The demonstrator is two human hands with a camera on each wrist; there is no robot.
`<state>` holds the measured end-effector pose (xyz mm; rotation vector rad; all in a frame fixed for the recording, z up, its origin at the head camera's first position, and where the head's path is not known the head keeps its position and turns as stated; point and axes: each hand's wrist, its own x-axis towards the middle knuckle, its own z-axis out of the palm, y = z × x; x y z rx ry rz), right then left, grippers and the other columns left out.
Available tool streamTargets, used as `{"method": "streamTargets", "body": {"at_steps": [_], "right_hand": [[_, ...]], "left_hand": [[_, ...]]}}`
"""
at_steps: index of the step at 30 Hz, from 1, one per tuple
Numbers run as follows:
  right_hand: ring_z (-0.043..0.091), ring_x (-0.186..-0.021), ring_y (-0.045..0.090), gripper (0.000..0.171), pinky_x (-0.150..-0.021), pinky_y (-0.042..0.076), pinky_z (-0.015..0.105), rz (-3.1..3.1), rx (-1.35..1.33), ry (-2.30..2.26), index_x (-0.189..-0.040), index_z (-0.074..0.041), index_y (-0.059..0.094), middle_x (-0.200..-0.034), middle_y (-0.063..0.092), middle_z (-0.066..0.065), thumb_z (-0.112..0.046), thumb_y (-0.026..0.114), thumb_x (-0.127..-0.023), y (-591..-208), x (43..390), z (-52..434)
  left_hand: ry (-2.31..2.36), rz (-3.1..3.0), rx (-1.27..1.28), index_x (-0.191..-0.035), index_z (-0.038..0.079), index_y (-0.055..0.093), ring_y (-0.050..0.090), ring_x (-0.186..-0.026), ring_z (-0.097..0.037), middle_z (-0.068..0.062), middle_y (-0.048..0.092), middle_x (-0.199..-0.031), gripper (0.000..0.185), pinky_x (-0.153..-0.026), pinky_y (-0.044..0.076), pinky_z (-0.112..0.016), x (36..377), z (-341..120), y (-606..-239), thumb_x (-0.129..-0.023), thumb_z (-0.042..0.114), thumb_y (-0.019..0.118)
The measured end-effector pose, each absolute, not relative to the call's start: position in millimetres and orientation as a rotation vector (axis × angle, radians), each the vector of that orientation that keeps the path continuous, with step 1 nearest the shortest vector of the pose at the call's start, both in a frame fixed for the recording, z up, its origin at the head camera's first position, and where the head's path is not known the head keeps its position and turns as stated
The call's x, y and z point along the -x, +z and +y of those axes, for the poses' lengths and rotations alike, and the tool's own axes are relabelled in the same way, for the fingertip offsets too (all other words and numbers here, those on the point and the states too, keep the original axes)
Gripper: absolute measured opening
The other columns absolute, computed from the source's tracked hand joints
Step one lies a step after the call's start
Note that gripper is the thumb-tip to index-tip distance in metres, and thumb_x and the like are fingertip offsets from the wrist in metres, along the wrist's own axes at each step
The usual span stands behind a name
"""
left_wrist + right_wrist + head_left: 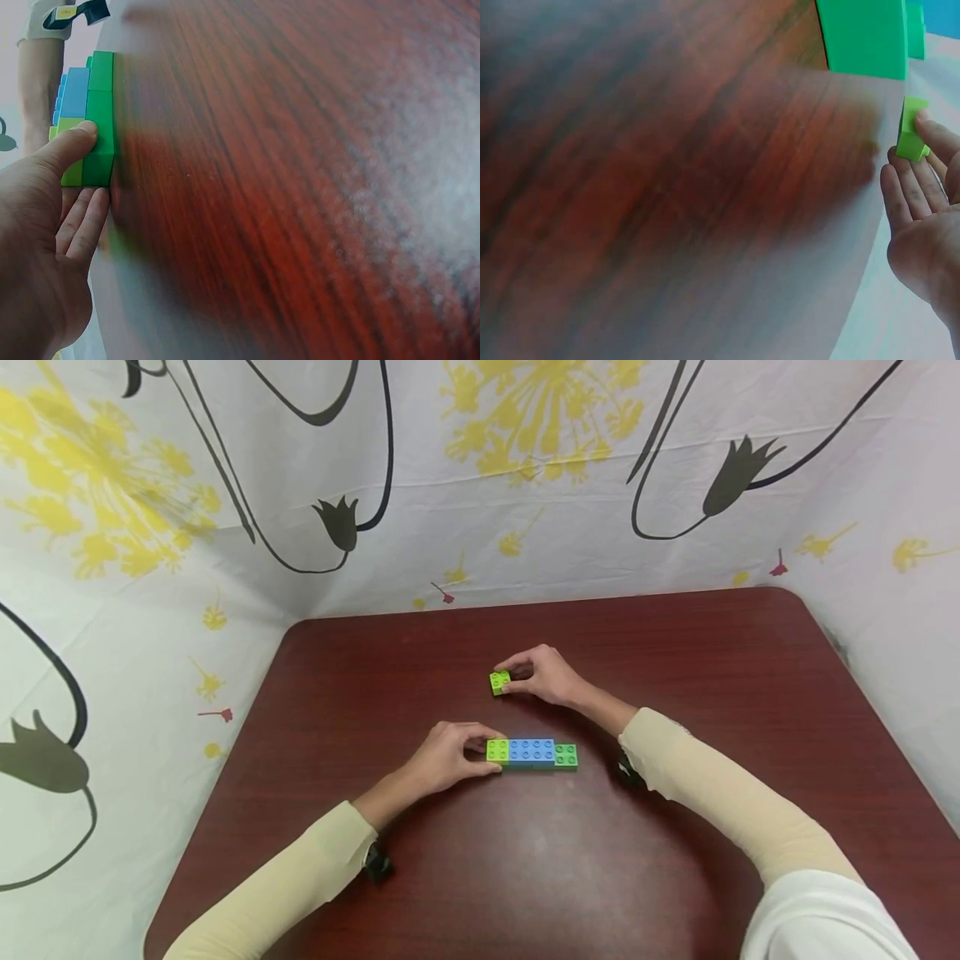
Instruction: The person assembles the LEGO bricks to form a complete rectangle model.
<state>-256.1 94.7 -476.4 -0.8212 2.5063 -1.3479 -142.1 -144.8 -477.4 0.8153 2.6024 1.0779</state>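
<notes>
A row of joined bricks lies in the middle of the dark red table: light green, blue and green on a green base. My left hand pinches its light green left end between thumb and fingers. Further back, my right hand grips a small light green brick that sits on or just above the table. In the right wrist view, the small brick shows at the fingertips, with the brick row's green end at the top edge.
A white curtain with yellow flowers and black tulip shapes surrounds the table at the back and both sides. The table's rounded corners lie close to the curtain.
</notes>
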Motion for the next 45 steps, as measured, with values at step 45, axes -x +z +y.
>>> {"method": "streamTargets", "body": {"at_steps": [45], "right_hand": [[0.018,-0.105,0.076,0.037,-0.09,0.061,0.04,2.456,0.699,-1.431,-0.124,-0.012,0.08,-0.115,0.079,0.003,-0.012,0.09,-0.088,-459.5,148.1,184.6]], "left_hand": [[1.096,2.616,-0.828,-0.125,0.014,0.077,0.074,-0.098,-0.003,0.002,0.078,-0.113,0.042,-0.083,0.059,-0.021,140.2,-144.0,-479.0,-0.086,0.021,0.093]]}}
